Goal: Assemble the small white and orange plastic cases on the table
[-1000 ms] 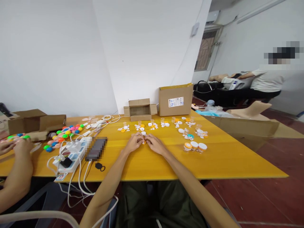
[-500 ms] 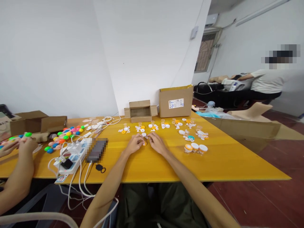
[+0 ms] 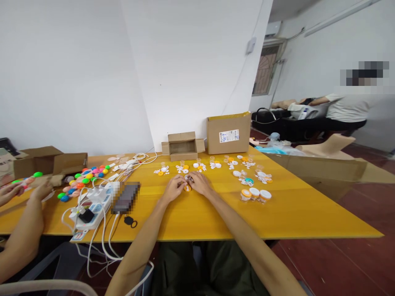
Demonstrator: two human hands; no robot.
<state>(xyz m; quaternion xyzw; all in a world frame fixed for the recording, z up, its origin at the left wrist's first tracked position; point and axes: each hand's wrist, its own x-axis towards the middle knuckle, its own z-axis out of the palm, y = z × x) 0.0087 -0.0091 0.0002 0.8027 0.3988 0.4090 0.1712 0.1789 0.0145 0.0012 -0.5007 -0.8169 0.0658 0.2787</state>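
At the middle of the table my left hand has its fingers curled together beside a small orange-rimmed round piece. What these fingers hold, if anything, is too small to name. Opposite it, my right hand is closed, its fingertips bent over a small white part that they partly hide. Behind both hands lie little groups of clear cups, white discs, orange rings and dotted white pieces. Three capped clear jars stand together to the right.
A small open carton and a larger closed box stand at the back. Left are a power strip with cables, a phone and colourful balls. A co-worker's hands work at far left.
My right hand has shifted slightly left, closer to my left hand, its fingertips now over the white part. At far left the co-worker's hands have moved apart.
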